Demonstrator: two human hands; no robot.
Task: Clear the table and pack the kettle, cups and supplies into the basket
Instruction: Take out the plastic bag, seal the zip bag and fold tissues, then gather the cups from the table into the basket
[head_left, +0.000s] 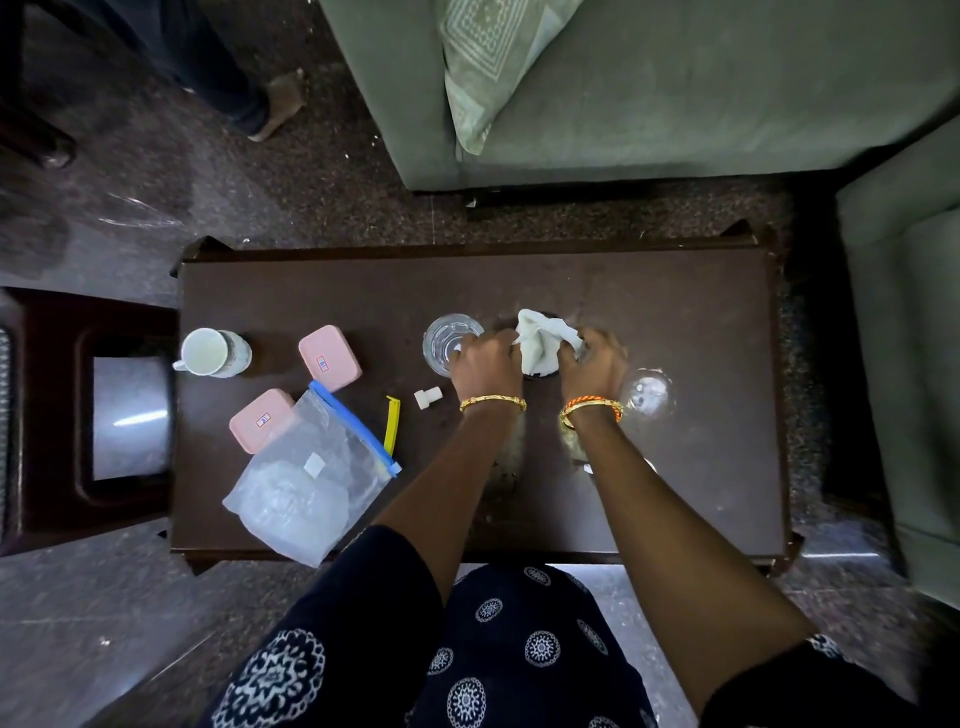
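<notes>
Both my hands hold a crumpled white cloth (540, 340) over a dark round object (540, 370) in the middle of the brown table (701, 415). My left hand (485, 364) grips its left side and my right hand (592, 364) its right side. The dark object is mostly hidden under the cloth. A clear glass (447, 340) stands just left of my left hand. Another clear glass (647, 392) stands right of my right wrist. A white mug (210, 352) stands at the table's left end.
Two pink lidded boxes (329, 357) (260, 420), a clear zip bag (311, 478), a yellow clip (390, 423) and a small white plug (427, 397) lie on the left half. A dark side table (52, 415) stands left, a green sofa (649, 93) behind. A person's foot (278, 106) is far left.
</notes>
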